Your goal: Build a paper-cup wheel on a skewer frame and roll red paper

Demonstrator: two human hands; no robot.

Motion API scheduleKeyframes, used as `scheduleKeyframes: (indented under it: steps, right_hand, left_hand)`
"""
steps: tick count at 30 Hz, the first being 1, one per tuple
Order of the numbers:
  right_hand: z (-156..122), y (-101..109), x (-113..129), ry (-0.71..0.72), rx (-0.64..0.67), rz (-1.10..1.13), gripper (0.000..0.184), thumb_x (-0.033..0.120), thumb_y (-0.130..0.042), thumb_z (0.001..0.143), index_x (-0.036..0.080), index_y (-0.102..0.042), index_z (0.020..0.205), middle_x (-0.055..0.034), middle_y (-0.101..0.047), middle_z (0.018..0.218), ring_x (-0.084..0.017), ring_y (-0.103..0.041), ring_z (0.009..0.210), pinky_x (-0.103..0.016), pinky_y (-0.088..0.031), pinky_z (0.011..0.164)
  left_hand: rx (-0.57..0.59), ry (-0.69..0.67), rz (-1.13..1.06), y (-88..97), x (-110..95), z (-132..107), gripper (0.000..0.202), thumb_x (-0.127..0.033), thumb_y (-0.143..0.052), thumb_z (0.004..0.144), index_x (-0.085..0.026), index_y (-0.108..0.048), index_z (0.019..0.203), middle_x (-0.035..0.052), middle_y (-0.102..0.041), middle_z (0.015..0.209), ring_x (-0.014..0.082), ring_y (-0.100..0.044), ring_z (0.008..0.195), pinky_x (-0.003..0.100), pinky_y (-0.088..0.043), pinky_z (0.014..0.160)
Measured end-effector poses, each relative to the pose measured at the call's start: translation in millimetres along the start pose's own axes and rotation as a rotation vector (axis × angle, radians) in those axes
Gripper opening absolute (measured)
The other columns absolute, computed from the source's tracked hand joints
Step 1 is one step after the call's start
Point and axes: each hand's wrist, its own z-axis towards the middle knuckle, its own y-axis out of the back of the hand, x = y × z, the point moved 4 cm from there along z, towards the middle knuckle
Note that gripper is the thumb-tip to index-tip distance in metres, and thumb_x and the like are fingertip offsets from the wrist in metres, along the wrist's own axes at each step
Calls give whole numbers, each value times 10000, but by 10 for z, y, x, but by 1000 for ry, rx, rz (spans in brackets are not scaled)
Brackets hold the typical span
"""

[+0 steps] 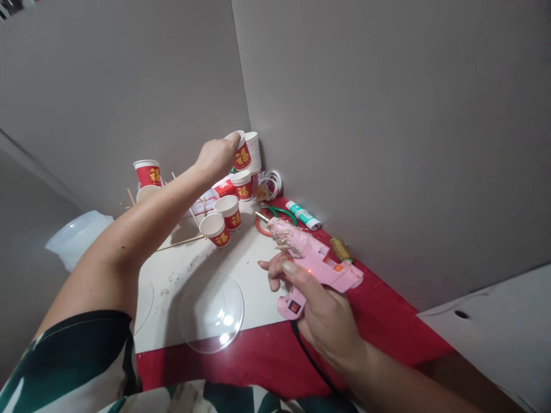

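My left hand reaches to the back corner, its fingers closed on the rim of a red and white paper cup with a gold character. Right beside that cup rises a tall stack of paper cups. My right hand is wrapped around the handle of a pink hot glue gun, its metal nozzle pointing up and left. Dried glue and bits of stick cling to the gun's body, and an orange light glows on it. Two more cups, one nearer and one farther, stand on the white sheet.
A clear round plastic disc lies on the white sheet over a red tabletop. Green-handled scissors, a glue stick and a thread spool line the right edge. A translucent tub sits left. Grey panels enclose the back.
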Motion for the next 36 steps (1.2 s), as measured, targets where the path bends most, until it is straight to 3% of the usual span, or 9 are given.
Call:
scheduleKeyframes:
  steps: [5, 10, 14, 18, 20, 23, 29, 36]
  right_hand:
    - [2, -18, 47, 34, -14, 73, 328, 480, -669, 895, 230, -676, 683, -14, -589, 668, -199, -612, 771, -425, -533, 996]
    - [-2, -30, 52, 55, 11, 86, 291, 455, -683, 887, 249, -698, 683, -1, -570, 654, -176, -562, 692, -429, -545, 1022]
    - [16, -46, -3, 103, 2, 47, 288, 425, -673, 900, 232, -687, 687, 7, -564, 656, -163, -573, 707, -405, -549, 1028]
    - [32, -78, -124, 118, 19, -107, 296, 459, -708, 883, 224, -668, 708, 3, -588, 679, -163, -602, 740, -371, -581, 927]
    - [34, -86, -214, 61, 15, -219, 291, 483, -725, 861, 224, -670, 740, -3, -609, 690, -159, -599, 682, -311, -588, 700]
    - [21, -106, -324, -37, 6, -333, 290, 495, -735, 826, 225, -670, 741, -10, -630, 681, -148, -582, 591, -244, -457, 461]
    - [-45, -265, -333, -171, 52, -522, 303, 478, -723, 780, 216, -635, 656, -14, -627, 635, -121, -522, 496, -240, -411, 424]
    - [-209, -420, -347, -226, 134, -650, 245, 453, -745, 729, 222, -671, 702, 4, -603, 617, -130, -500, 539, -236, -430, 439]
  left_hand:
    - [-106, 29, -1, 383, -6, -700, 298, -259, -359, 1060, -155, -603, 1197, 109, -676, 877, 244, -665, 817, 335, -418, 736]
    - [-181, 144, -217, 499, 349, -1757, 271, -352, -404, 1034, -202, -597, 917, 27, -574, 712, 157, -512, 588, 286, -345, 604]
    - [-94, 344, -490, 163, 799, -2512, 202, -336, -480, 945, -208, -542, 802, -13, -542, 575, 133, -497, 505, 269, -366, 554]
    - [60, 558, -732, -354, 1107, -3009, 230, -366, -488, 910, -182, -596, 825, -28, -548, 509, 139, -540, 464, 250, -401, 509]
    - [106, 620, -779, -579, 1199, -3143, 249, -362, -493, 893, -158, -631, 860, -25, -561, 501, 137, -543, 453, 242, -399, 500]
    - [104, 689, -819, -846, 1331, -3221, 255, -347, -509, 868, -140, -657, 880, -18, -569, 495, 136, -538, 440, 234, -396, 494]
    - [61, 758, -850, -1155, 1532, -3180, 335, -297, -534, 869, -117, -711, 1088, 1, -593, 519, 154, -561, 460, 245, -417, 505]
    - [83, 695, -896, -1145, 1523, -3227, 414, -277, -556, 894, -108, -686, 1249, 37, -684, 623, 177, -629, 529, 290, -495, 613]
